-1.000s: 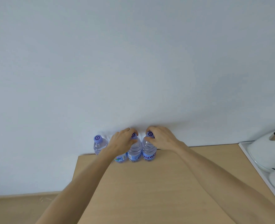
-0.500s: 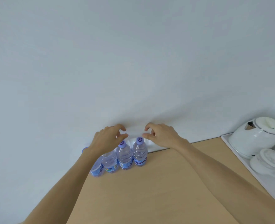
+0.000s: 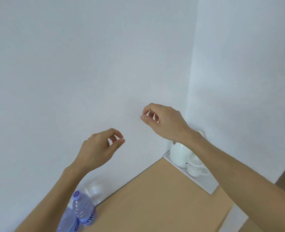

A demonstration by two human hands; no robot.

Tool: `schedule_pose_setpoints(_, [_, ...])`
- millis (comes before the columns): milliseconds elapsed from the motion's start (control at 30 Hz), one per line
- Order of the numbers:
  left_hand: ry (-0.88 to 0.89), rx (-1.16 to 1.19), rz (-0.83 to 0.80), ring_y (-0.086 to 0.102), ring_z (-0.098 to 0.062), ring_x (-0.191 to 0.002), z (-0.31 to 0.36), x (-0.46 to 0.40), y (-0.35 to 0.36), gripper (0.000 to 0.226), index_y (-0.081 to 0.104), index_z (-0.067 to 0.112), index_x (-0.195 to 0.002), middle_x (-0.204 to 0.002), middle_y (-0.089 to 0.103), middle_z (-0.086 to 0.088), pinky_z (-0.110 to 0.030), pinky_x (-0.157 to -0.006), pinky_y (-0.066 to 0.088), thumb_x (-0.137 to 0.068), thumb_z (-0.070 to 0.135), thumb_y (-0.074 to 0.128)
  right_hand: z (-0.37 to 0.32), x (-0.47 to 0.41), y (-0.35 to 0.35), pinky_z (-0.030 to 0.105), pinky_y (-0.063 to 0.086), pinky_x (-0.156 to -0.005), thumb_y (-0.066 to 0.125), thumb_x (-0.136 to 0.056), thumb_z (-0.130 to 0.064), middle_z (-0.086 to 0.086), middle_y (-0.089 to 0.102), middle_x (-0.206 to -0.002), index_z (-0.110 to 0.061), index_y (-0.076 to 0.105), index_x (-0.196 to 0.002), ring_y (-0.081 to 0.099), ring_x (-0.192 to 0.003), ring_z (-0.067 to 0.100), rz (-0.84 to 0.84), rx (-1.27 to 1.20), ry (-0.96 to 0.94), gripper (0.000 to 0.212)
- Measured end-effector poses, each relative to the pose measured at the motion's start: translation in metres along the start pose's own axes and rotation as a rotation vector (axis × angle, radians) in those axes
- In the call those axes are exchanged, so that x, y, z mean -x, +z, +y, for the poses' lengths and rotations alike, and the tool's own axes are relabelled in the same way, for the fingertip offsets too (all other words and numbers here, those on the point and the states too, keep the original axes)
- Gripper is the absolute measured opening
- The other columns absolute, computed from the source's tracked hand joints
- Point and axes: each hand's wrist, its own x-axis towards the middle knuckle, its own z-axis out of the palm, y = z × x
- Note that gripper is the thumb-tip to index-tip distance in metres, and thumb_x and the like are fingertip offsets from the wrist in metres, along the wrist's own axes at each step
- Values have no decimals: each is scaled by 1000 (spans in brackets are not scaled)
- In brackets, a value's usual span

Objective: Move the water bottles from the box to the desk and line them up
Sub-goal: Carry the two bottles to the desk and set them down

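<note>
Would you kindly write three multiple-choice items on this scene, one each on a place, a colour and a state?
1. Where does the kettle stand?
A. on a white tray at the desk's far right corner
B. on the floor
C. beside the bottles

2. What colour is the visible bottle cap?
A. red
B. purple
C. green

3. What is the left hand holding?
A. a bottle
B. a cup
C. nothing

Answers: 1 A, the kettle sits on the tray by the wall corner. 2 B, the cap is purple. 3 C, its loosely curled fingers hang in the air above the bottles, as do the right hand's.
</note>
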Motion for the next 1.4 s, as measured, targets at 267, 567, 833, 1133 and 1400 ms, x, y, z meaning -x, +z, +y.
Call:
schedule_pose_setpoints(267, [324, 130, -89, 61, -2, -71, 204, -65, 96, 12, 56, 43, -93, -90, 60, 31, -33, -68, 52, -90, 54, 52, 125, 100, -176, 25, 40, -70, 46, -94, -52, -22, 57, -85, -38, 55, -97, 53, -83, 3, 185, 177, 134, 17])
schedule_pose_setpoints(567, [632, 229, -270, 58, -1, -71, 420, -97, 226, 12, 55, 43, -95, -88, 57, 34, -29, -71, 49, -91, 54, 50, 261, 236, -337, 28, 53, -69, 42, -91, -59, -24, 58, -87, -40, 56, -99, 57, -79, 1, 347, 343, 428, 25])
schedule_pose_setpoints(833, [881, 334, -396, 57, 6, -72, 578, -112, 327, 10, 53, 44, -96, -78, 54, 33, -19, -67, 47, -93, 52, 49, 338, 327, -439, 16, 43, -63, 48, -94, -51, -20, 59, -85, -39, 56, -96, 56, -79, 1, 443, 471, 631, 14])
schedule_pose_setpoints(1133, [994, 494, -437, 60, 2, -81, 739, -183, 421, 12, 55, 42, -100, -85, 59, 27, -13, -70, 50, -93, 50, 51, 442, 348, -543, 31, 52, -71, 50, -94, -48, -16, 61, -87, -33, 59, -96, 58, -79, 3, 509, 579, 750, 18])
schedule_pose_setpoints(1400, [1010, 495, -384, 60, 3, -78, 832, -267, 492, 11, 56, 43, -99, -83, 58, 28, -17, -69, 54, -92, 51, 52, 543, 346, -613, 38, 54, -77, 51, -93, -46, -14, 62, -89, -29, 61, -97, 58, -82, 6, 575, 568, 794, 20])
